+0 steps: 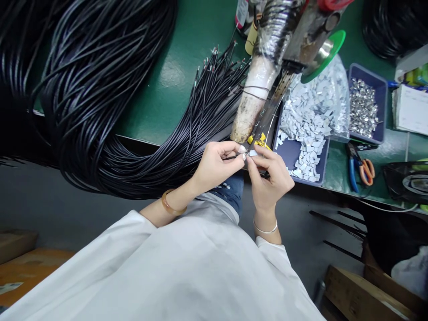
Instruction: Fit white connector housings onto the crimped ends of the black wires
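Note:
My left hand [220, 162] pinches the end of a black cable [230, 157] between thumb and fingers. Facing it, my right hand [270, 176] holds a small pale rectangular piece [253, 153] in a fingertip pinch, right at the cable's end. The fingertips of both hands nearly meet, so the exact join is hidden. Just beyond them is the lower end of a plastic-wrapped tube [245, 111], with yellow material [262, 140] beside it. Many similar pale pieces [309, 151] lie in a dark blue tray [321, 171] close to my right hand.
A thick bundle of black cables [133, 165] hangs over the green table's [160, 102] front edge at left. Farther right are a bin [382, 102] of small metal parts, pliers [354, 167] with blue and orange handles, and papers [411, 109]. Cardboard boxes [364, 294] stand below.

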`<action>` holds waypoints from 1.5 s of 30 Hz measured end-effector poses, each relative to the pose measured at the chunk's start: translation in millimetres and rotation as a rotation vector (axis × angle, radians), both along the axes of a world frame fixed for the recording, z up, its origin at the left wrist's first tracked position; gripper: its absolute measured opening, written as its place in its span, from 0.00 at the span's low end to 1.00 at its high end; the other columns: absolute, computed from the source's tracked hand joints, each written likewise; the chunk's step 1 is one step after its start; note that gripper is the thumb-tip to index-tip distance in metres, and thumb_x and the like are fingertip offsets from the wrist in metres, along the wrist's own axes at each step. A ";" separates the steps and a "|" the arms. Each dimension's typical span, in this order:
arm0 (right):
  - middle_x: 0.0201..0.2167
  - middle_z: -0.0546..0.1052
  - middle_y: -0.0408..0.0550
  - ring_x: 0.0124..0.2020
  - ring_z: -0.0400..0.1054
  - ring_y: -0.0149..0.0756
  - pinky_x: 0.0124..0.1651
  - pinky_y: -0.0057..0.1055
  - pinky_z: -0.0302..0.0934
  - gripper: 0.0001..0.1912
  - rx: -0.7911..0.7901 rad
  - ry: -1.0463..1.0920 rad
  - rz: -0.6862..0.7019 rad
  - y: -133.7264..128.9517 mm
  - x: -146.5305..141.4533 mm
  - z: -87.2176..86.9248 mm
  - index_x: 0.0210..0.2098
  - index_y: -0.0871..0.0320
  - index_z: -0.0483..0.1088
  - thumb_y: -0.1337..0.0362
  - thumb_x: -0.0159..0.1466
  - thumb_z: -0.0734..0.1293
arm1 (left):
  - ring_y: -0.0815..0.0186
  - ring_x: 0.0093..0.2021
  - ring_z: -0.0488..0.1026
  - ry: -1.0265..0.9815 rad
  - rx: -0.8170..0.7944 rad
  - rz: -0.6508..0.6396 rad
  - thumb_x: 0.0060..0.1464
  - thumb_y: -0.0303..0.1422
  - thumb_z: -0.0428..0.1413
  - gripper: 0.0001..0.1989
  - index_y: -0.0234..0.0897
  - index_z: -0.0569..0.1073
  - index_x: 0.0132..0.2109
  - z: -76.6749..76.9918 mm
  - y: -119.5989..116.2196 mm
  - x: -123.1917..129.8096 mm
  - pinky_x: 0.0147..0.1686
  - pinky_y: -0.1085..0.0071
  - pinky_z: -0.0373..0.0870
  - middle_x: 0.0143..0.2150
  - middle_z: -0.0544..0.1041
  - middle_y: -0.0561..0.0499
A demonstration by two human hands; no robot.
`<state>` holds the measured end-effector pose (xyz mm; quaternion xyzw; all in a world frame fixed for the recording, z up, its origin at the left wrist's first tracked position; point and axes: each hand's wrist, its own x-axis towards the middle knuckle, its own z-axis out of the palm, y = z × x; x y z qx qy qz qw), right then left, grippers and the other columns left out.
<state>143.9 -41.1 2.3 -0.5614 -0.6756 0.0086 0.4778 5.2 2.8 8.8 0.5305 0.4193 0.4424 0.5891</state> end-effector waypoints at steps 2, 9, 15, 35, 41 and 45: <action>0.43 0.82 0.47 0.43 0.79 0.35 0.39 0.31 0.75 0.04 0.010 -0.020 0.013 -1.7 -0.3 0.0 0.35 0.54 0.72 0.69 0.62 0.70 | 0.77 0.20 0.54 -0.023 -0.027 -0.013 0.46 0.28 0.59 0.03 0.32 0.74 0.27 0.7 1.2 -0.7 0.20 0.77 0.49 0.19 0.62 0.57; 0.31 0.81 0.41 0.24 0.76 0.29 0.24 0.26 0.69 0.01 0.096 0.113 -0.079 -6.6 4.4 -2.1 0.38 0.55 0.68 0.66 0.66 0.65 | 0.75 0.21 0.61 -0.069 -0.130 -0.056 0.44 0.29 0.62 0.04 0.32 0.75 0.26 -7.0 4.4 -1.6 0.22 0.77 0.56 0.21 0.69 0.54; 0.23 0.74 0.34 0.14 0.67 0.27 0.16 0.26 0.61 0.11 0.291 0.346 -0.103 -8.6 11.9 6.2 0.49 0.52 0.65 0.66 0.67 0.64 | 0.75 0.23 0.60 -0.066 -0.144 -0.089 0.47 0.30 0.59 0.06 0.32 0.74 0.26 -3.1 0.4 -2.9 0.23 0.77 0.54 0.21 0.67 0.55; 0.42 0.82 0.45 0.42 0.79 0.35 0.48 0.36 0.74 0.07 0.059 -0.010 -0.025 0.3 -1.5 -4.3 0.37 0.53 0.73 0.71 0.61 0.70 | 0.76 0.22 0.55 0.020 0.053 -0.024 0.51 0.29 0.56 0.07 0.32 0.72 0.26 -3.4 0.8 -1.2 0.22 0.77 0.51 0.21 0.63 0.56; 0.43 0.82 0.47 0.43 0.79 0.35 0.45 0.33 0.75 0.06 0.055 -0.052 0.001 -5.1 -2.0 -5.8 0.36 0.54 0.71 0.70 0.61 0.70 | 0.75 0.23 0.56 0.009 0.028 -0.065 0.50 0.30 0.56 0.06 0.32 0.73 0.28 -6.6 1.5 -2.9 0.23 0.77 0.53 0.22 0.63 0.56; 0.41 0.82 0.46 0.38 0.79 0.33 0.38 0.29 0.74 0.03 -0.013 0.061 -0.017 -9.0 1.4 -7.0 0.38 0.54 0.69 0.68 0.64 0.67 | 0.76 0.22 0.52 0.028 0.024 -0.094 0.51 0.29 0.55 0.06 0.33 0.72 0.27 -7.5 0.0 -1.3 0.23 0.76 0.50 0.20 0.59 0.58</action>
